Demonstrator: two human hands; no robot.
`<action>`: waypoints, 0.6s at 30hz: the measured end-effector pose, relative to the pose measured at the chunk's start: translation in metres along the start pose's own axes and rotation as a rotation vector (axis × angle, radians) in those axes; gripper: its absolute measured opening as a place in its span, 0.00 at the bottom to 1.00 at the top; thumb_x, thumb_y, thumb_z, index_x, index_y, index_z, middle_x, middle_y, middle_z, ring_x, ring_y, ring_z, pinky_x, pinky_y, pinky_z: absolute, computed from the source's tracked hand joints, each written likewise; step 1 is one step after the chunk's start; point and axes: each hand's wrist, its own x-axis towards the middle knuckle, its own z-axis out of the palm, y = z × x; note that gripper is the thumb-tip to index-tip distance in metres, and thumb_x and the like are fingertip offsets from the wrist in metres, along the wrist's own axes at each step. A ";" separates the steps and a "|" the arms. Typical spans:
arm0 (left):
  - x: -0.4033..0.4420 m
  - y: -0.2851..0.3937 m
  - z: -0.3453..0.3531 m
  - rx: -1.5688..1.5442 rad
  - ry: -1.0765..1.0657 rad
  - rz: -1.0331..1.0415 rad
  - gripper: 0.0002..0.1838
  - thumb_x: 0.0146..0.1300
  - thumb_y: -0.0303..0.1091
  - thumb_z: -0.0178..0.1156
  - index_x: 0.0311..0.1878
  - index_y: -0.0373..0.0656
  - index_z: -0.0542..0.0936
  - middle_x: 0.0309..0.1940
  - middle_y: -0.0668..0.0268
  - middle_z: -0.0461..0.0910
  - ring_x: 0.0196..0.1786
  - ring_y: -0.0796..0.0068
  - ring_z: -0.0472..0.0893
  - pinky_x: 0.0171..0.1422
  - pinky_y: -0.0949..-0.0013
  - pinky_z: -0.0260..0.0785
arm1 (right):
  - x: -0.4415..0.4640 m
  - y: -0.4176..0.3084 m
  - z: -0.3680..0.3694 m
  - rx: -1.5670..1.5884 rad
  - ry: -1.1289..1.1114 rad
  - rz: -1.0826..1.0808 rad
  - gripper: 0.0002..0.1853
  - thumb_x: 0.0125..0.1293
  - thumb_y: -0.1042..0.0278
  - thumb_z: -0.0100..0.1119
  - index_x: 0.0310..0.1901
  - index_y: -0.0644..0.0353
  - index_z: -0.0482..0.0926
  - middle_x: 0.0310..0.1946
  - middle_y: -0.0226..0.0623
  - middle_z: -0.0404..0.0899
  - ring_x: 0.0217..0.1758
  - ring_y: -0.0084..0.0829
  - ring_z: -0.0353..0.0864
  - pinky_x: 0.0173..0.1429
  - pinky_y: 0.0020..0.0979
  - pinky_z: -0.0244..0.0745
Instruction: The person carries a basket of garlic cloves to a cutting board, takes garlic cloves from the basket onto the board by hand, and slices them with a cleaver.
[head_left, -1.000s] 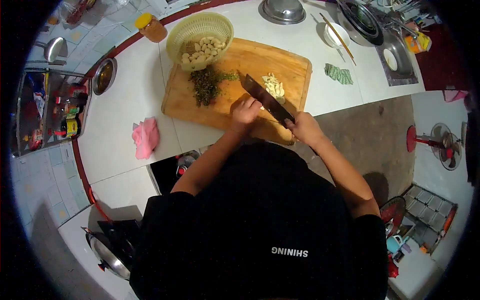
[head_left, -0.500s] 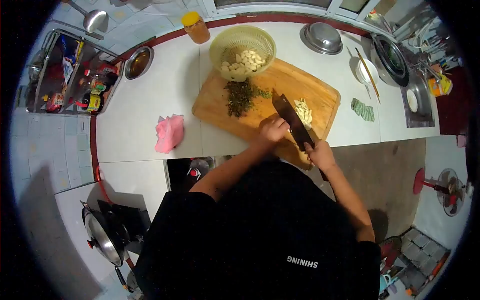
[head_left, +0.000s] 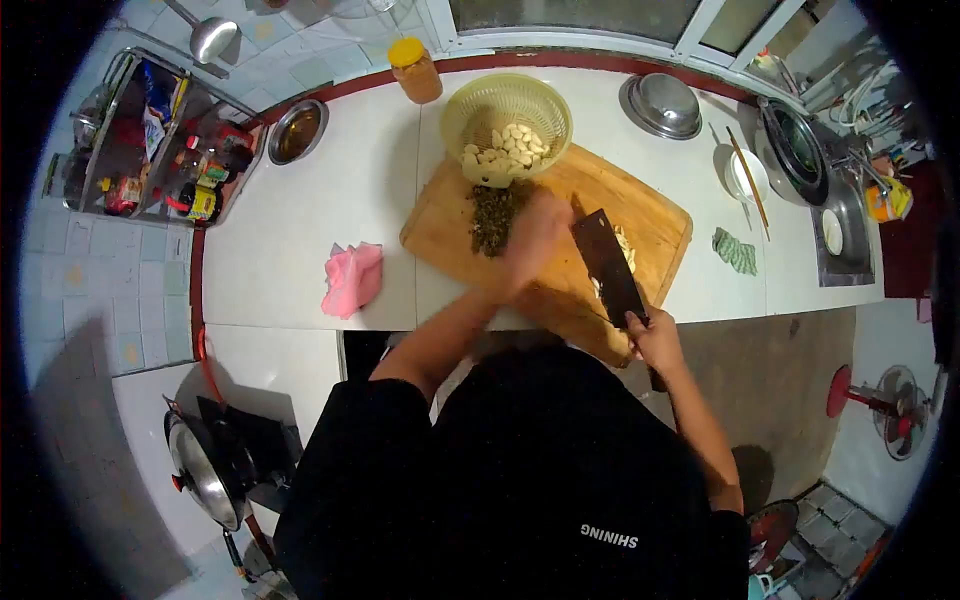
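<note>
My right hand (head_left: 656, 340) is wrapped round the handle of a dark, wide-bladed cleaver (head_left: 609, 265) held over the wooden cutting board (head_left: 450, 232). Cut pale garlic pieces (head_left: 626, 250) lie beside the blade, partly covered by it. Blurred by motion, my left hand (head_left: 538, 235) is above the board, just right of a dark pile of chopped greens (head_left: 492, 218); its fingers are too smeared to read. Beyond it, a yellow-green plastic basket (head_left: 507, 90) holds whole garlic cloves (head_left: 515, 146) and overlaps the board's far edge.
A pink cloth (head_left: 352, 280) lies left of the board, and a green striped cloth (head_left: 734, 251) lies to its right. Along the back stand a yellow-lidded jar (head_left: 415, 72) and metal bowls (head_left: 664, 105). Chopsticks (head_left: 750, 185) rest across a white bowl near the sink (head_left: 850, 250).
My left hand has left the cleaver's side and moved away from me, toward the basket. The cleaver has shifted slightly, still in my right hand. The camera view has tilted a little.
</note>
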 end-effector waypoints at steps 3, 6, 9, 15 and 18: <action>0.089 0.008 -0.053 0.543 0.129 -0.127 0.07 0.62 0.31 0.55 0.41 0.40 0.78 0.37 0.51 0.77 0.39 0.52 0.78 0.43 0.55 0.69 | -0.013 -0.006 -0.009 0.038 -0.026 0.011 0.14 0.68 0.63 0.56 0.29 0.66 0.76 0.13 0.30 0.71 0.12 0.21 0.67 0.18 0.27 0.63; 0.133 -0.043 -0.082 0.816 0.271 0.142 0.08 0.61 0.28 0.53 0.41 0.41 0.79 0.38 0.53 0.80 0.41 0.49 0.79 0.45 0.52 0.70 | 0.003 0.025 -0.004 -0.160 -0.066 -0.143 0.16 0.68 0.62 0.56 0.28 0.67 0.77 0.13 0.31 0.72 0.13 0.22 0.68 0.20 0.28 0.64; 0.152 -0.053 -0.091 0.946 0.047 -0.063 0.10 0.59 0.26 0.53 0.42 0.43 0.80 0.40 0.53 0.80 0.42 0.51 0.79 0.48 0.51 0.71 | 0.015 0.045 0.004 -0.296 0.014 -0.113 0.15 0.67 0.61 0.57 0.31 0.66 0.78 0.13 0.33 0.74 0.14 0.24 0.72 0.22 0.30 0.67; 0.163 -0.023 -0.058 1.085 -0.401 0.208 0.07 0.55 0.27 0.57 0.36 0.47 0.82 0.36 0.53 0.80 0.41 0.55 0.80 0.46 0.53 0.72 | 0.004 0.030 0.005 -0.117 0.184 -0.176 0.12 0.67 0.62 0.57 0.38 0.64 0.79 0.14 0.34 0.74 0.14 0.25 0.73 0.23 0.32 0.69; 0.161 -0.077 -0.054 1.097 -0.344 0.360 0.03 0.51 0.29 0.62 0.30 0.48 0.78 0.36 0.59 0.78 0.38 0.55 0.78 0.42 0.56 0.70 | 0.003 0.030 0.003 -0.271 0.251 -0.270 0.12 0.68 0.64 0.56 0.39 0.66 0.78 0.14 0.34 0.73 0.14 0.24 0.72 0.22 0.31 0.68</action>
